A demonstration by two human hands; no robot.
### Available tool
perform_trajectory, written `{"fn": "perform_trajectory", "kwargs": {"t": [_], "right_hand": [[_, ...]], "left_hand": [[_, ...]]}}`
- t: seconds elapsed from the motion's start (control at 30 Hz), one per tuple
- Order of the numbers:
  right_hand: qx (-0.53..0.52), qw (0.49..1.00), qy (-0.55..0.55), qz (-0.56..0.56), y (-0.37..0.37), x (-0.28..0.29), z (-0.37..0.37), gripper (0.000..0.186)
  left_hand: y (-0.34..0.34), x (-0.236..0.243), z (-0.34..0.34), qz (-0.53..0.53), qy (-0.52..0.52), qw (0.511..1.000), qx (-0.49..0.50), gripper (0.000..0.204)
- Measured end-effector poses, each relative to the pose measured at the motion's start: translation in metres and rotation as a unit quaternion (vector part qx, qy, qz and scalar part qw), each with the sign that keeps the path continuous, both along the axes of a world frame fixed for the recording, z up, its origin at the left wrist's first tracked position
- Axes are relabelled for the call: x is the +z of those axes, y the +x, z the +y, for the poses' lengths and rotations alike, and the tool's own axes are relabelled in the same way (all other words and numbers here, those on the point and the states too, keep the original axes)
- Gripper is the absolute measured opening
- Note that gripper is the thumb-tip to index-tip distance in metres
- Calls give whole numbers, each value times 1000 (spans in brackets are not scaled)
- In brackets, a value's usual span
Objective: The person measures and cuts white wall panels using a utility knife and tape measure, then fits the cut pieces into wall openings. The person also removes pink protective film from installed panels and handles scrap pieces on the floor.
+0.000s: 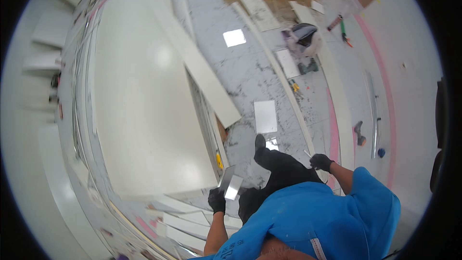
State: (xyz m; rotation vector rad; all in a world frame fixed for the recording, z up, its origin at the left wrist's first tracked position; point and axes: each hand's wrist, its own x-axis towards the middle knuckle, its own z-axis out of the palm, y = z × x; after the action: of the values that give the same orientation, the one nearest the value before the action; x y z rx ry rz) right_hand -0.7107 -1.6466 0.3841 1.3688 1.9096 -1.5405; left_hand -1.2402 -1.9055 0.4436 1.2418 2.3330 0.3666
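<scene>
1. Grey marbled floor (211, 19), strewn with dark specks, stretches ahead of both grips.
2. A large white panel (149, 115) lies ahead and to the left of the left grip (217, 201), its near edge close by.
3. A long white board (202, 70) slants over the panel's right side, farther ahead of the left grip.
4. A white rectangular sheet (265, 116) lies on the floor, ahead of and between both grips.
5. The black-gloved left grip is closed on the near end of a flat grey plate (225, 178); the plate points forward.
6. A drill-like tool (359, 133) lies ahead and to the right of the right grip (321, 162).
7. A yellow tool (219, 160) rests ahead of the left grip, beside the panel.
8. The right grip, also black-gloved, closes on a thin pale stick (308, 154) pointing forward-left.
</scene>
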Motion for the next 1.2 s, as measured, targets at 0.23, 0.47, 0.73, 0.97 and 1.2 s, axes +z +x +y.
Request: {"fn": "perform_trajectory", "kwargs": {"t": [0.23, 0.47, 0.73, 0.97, 1.2], "right_hand": [[-463, 867, -155, 104, -42, 69, 119, 21], [-516, 853, -73, 35, -20, 84, 189, 19], [-634, 770, -43, 48, -42, 53, 299, 21], [-625, 771, -24, 123, -120, 72, 411, 25], [-663, 732, -150, 43, -113, 27, 499, 23]], "left_hand": [[-61, 33, 136, -22, 10, 981, 193, 19], [-79, 23, 263, -327, 125, 851, 391, 30], [-173, -39, 438, -207, -38, 931, 299, 38], [-234, 3, 733, -301, 117, 904, 280, 33], [-181, 74, 1020, -463, 205, 854, 120, 37]]}}
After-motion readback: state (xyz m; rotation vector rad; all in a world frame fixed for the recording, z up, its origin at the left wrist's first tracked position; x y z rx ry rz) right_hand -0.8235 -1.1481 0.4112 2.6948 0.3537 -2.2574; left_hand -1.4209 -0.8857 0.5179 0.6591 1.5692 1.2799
